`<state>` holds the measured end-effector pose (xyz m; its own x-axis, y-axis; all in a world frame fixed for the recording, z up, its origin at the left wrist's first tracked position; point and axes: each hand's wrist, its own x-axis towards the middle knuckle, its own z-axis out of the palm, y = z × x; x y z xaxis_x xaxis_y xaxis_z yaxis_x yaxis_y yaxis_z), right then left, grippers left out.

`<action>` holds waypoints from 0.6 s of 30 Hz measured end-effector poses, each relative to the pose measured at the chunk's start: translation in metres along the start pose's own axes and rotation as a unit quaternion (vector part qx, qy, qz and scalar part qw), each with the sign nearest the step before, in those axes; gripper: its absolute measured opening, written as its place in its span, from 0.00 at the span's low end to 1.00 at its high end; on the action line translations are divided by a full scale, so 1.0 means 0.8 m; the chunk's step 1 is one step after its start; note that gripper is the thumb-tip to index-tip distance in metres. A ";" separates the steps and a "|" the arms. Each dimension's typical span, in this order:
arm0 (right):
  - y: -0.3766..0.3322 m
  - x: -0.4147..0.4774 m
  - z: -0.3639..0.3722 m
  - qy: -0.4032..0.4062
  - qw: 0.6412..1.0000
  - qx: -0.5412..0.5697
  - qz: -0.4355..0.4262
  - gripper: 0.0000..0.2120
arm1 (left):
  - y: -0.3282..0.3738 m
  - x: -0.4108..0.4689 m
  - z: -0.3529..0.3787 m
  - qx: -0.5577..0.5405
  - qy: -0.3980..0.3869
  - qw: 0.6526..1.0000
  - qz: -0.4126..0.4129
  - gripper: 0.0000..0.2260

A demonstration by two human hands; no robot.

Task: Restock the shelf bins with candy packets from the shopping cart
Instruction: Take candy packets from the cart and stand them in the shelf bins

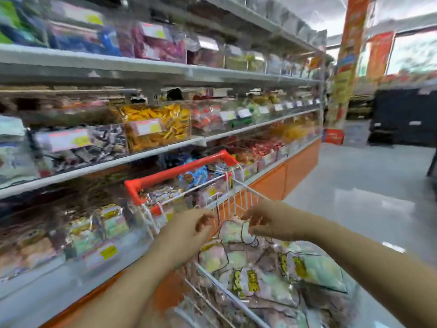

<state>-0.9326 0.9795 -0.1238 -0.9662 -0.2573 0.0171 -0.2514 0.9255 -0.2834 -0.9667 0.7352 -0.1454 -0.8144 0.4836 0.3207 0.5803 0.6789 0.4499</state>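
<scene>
Left hand (189,229) and right hand (269,221) hover over the cart (179,172), fingers loosely curled, empty. Likely next: grip a candy packet (246,282), lower centre.

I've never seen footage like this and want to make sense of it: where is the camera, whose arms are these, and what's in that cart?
There is no machine here. The single picture comes from a wide-angle camera worn on a person's head, looking forward and down, so the two bare arms are that person's own. The left hand and right hand hover over a wire shopping cart with a red handle. The cart holds pastel candy packets. Both hands' fingers are loosely curled. The left holds nothing, and blur hides whether the right touches a packet. On the left run shelves with clear bins of sweets, such as the yellow bin.
</scene>
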 end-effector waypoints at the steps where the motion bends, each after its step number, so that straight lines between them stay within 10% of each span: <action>1: 0.017 -0.006 0.006 -0.025 1.000 0.000 0.015 0.18 | -0.001 0.002 0.008 0.005 -0.019 1.000 -0.005 0.11; 9: 0.084 -0.056 0.022 -0.226 0.959 -0.079 0.151 0.48 | -0.008 -0.010 0.042 0.174 -0.112 0.977 -0.039 0.16; 12: 0.091 -0.056 0.041 -0.182 0.968 -0.075 0.157 0.52 | -0.006 -0.012 0.043 0.170 -0.115 0.978 -0.042 0.16; 18: 0.093 -0.055 0.035 0.009 0.991 0.035 0.132 0.25 | -0.012 -0.015 0.045 0.150 -0.105 0.982 -0.048 0.14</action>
<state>-0.9072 1.0522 -0.1726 -0.9988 -0.0039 -0.0489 0.0134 0.9378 -0.3468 -0.9624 0.7431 -0.1832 -0.8659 0.4913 0.0946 0.5000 0.8440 0.1941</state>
